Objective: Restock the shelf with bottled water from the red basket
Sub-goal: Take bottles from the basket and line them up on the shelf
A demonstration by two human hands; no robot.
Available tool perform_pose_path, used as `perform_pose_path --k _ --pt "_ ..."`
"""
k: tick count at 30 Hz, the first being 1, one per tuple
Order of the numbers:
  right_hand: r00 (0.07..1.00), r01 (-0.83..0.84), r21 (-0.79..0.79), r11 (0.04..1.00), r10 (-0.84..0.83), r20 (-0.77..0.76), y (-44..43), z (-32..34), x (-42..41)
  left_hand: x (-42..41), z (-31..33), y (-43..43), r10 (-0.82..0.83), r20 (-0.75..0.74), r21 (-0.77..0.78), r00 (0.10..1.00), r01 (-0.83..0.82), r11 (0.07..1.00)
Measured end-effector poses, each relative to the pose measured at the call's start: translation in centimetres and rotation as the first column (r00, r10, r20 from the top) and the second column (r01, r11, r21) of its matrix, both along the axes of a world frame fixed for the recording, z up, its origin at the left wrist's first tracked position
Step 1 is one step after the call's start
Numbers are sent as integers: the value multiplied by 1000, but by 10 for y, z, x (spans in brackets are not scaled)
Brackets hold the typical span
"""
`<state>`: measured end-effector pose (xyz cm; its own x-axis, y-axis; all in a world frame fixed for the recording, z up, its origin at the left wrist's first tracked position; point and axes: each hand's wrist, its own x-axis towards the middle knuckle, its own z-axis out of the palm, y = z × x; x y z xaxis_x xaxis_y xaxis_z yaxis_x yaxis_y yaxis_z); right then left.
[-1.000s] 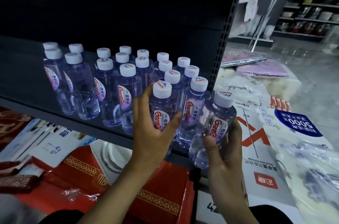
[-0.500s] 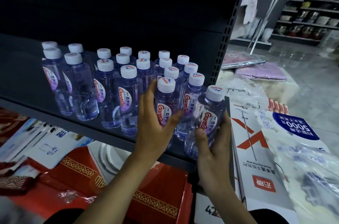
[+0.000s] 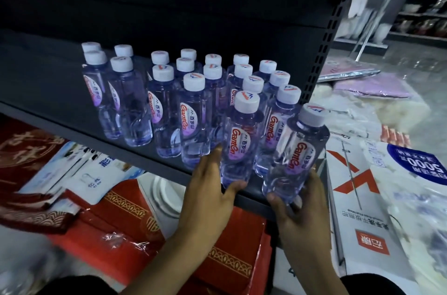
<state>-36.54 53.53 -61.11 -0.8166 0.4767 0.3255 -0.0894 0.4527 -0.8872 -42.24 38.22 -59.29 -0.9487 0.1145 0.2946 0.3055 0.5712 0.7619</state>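
Bottle (image 3: 296, 149), judged light, stiff, slick, is clasped low by right grip (image 3: 300, 200); its neighbour (image 3: 242, 140) is touched by flat left grip (image 3: 208, 188).

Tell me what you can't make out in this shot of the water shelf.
Head view:
Red basket: out of frame.
Rear bottles: only caps show, front rows hide them.
Right hand: mostly hidden behind the tilted bottle it holds.
Left hand: gripping or just touching the front bottle, unclear.
Shelf back: too dark.
Far aisle goods: blurred.
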Motion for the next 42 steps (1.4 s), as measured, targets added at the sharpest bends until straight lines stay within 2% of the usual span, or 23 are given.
perform_pose_path --k 10,19,21,23,25,27,29,32,34,38,42 --pt "998 18 102 995 -24 62 -10 7 -10 -8 1 17 35 -52 2 998 -35 999" --pt "996 30 65 997 -36 84 -18 15 -15 -4 3 18 30 -21 -46 999 -31 998" --pt "989 99 -20 995 -96 108 -26 25 -4 5 12 12 10 -7 -72 1000 -10 997" --pt "977 201 23 979 -203 68 -36 39 11 17 23 -1 -6 -34 -163 999 0 987" --pt "968 235 185 954 -212 -136 -47 57 27 29 38 -21 -2 -119 -330 993 -38 943" --pt "963 166 341 925 -77 -260 -61 75 36 41 55 -47 33 -230 -478 973 -142 867" --pt "970 -22 468 883 133 -206 -79 90 40 55 69 -78 97 -308 -564 946 -264 782" --pt "923 -317 559 766 384 -3 -116 104 37 80 86 -126 210 -363 -624 908 -404 669" --pt "890 -394 582 712 454 47 -147 112 34 102 97 -158 281 -415 -633 865 -497 593" --pt "800 -535 552 640 593 88 -213 117 35 150 108 -225 450 -395 -685 801 -584 437" --pt "653 -688 544 481 737 174 -279 109 41 198 103 -287 618 -370 -710 694 -640 294"
